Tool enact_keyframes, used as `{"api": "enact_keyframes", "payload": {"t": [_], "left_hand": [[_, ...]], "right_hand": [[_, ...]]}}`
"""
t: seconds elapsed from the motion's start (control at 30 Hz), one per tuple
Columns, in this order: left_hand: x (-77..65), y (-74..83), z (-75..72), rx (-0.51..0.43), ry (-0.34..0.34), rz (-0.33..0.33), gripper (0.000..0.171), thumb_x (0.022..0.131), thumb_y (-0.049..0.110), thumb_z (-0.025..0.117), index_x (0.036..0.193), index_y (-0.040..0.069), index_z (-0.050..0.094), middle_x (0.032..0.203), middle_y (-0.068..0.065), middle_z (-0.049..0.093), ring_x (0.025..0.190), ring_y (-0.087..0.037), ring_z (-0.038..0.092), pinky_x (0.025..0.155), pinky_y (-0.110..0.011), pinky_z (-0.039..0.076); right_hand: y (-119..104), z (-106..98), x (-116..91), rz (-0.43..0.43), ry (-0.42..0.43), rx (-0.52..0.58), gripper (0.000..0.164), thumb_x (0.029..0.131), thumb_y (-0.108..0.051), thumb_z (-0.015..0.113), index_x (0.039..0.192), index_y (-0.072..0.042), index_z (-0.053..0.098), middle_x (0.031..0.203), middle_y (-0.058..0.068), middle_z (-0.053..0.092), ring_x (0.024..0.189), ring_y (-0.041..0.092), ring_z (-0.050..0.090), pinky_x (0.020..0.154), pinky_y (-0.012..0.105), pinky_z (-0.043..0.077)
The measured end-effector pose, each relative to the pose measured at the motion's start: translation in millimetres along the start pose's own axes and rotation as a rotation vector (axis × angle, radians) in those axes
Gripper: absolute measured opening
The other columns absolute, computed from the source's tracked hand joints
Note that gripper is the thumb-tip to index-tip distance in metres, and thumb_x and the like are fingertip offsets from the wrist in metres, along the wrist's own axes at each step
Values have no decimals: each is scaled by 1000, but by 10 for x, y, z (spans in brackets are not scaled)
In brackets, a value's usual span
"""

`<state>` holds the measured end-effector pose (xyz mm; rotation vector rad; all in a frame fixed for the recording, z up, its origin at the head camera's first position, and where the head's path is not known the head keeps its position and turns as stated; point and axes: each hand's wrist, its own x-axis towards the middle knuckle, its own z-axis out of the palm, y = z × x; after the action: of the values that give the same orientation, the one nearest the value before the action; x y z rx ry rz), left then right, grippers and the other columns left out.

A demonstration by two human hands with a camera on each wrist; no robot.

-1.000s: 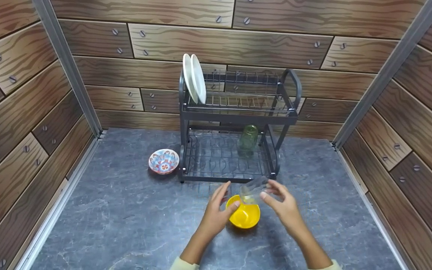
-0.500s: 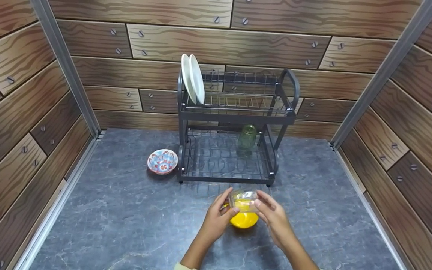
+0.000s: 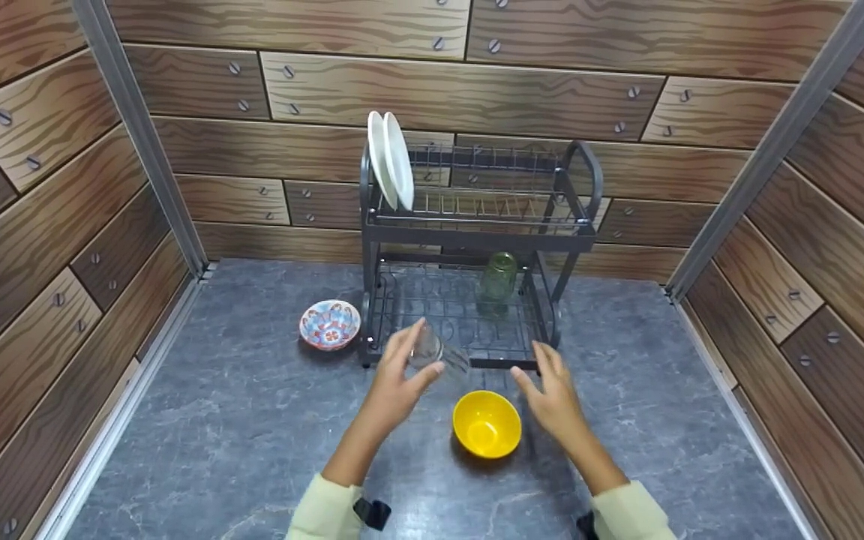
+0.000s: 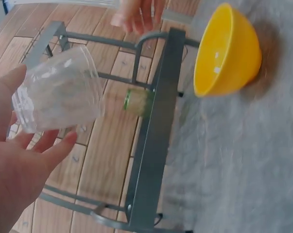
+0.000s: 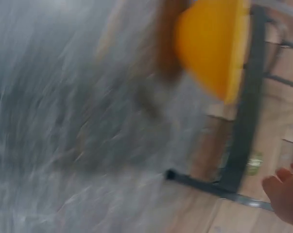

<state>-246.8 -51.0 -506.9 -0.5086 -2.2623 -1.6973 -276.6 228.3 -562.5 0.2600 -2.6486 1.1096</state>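
Observation:
My left hand (image 3: pixel 396 382) grips a clear, see-through cup (image 4: pixel 61 92) by its closed end, tilted above the floor near the front of the dish rack. In the left wrist view the cup's wide rim points away from the palm. My right hand (image 3: pixel 556 397) is apart from the cup, fingers extended, near the rack's front right corner, and holds nothing. A yellow bowl (image 3: pixel 487 424) sits upright on the grey surface between the two forearms. Behind the hands stands the two-tier dark dish rack (image 3: pixel 481 238).
Two white plates (image 3: pixel 397 161) stand on edge at the upper tier's left. An upturned green glass (image 3: pixel 499 276) is on the lower tier's right. A patterned bowl (image 3: pixel 330 325) lies left of the rack. Wood-patterned walls (image 3: pixel 462 90) enclose the grey surface.
The cup went from the right hand to both hands above the yellow bowl, then left and forward in the left hand alone. The right hand let go and drew away to the right.

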Motion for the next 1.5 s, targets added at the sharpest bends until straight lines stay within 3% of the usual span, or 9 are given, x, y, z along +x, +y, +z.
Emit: {"api": "enact_keyframes", "payload": {"t": [0.13,0.27,0.47,0.73,1.0,1.17,1.3,1.5], "left_hand": [[138,-113,6,155,-9,40,70,87,34,69,147,17,38,143,-8,41,131,-26,40,108,-46,36],[271,-284,62,273,4,75,65,86,30,70,143,11,44,142,-10,43,131,-27,43,107,-44,38],[427,-524,121,391,84,150,53,87,23,70,134,3,54,136,-14,50,125,-28,50,104,-39,42],[634,-689,130,547,194,155,42,91,31,64,128,13,61,136,-10,53,115,-27,59,95,-42,49],[838,-835,227,543,187,160,41,91,27,65,126,6,61,136,-15,51,115,-32,58,98,-43,47],[914,-931,308,564,129,96,45,92,27,63,130,4,57,139,-16,48,120,-32,54,101,-42,45],[976,-975,353,526,99,37,49,94,27,61,136,3,50,143,-17,43,126,-33,49,104,-43,42],[1058,-976,404,405,166,-63,48,87,25,70,124,8,45,128,-9,44,99,-27,60,88,-37,52]], "right_hand": [[240,133,112,-100,-17,-264,72,96,-47,50,149,-4,29,153,16,26,142,35,21,111,57,26],[393,238,165,-210,16,-412,66,97,-38,54,146,1,34,150,19,33,139,36,27,112,55,27],[505,333,189,-366,125,-453,51,97,-23,54,138,5,45,140,21,47,130,38,42,112,55,26],[517,413,175,-326,98,-510,60,99,-33,48,147,-1,32,152,15,34,139,33,31,114,53,22],[519,404,126,-252,52,-535,64,100,-39,44,150,-4,26,155,13,29,143,30,24,117,50,16],[522,402,121,-279,59,-517,62,100,-37,44,150,-3,27,154,14,30,141,31,27,116,51,18],[520,418,118,-292,71,-502,61,100,-36,44,149,-2,28,153,15,32,140,33,30,115,51,19],[522,403,115,-292,74,-486,60,101,-34,43,149,-1,29,153,15,32,139,34,30,115,52,20]]}}
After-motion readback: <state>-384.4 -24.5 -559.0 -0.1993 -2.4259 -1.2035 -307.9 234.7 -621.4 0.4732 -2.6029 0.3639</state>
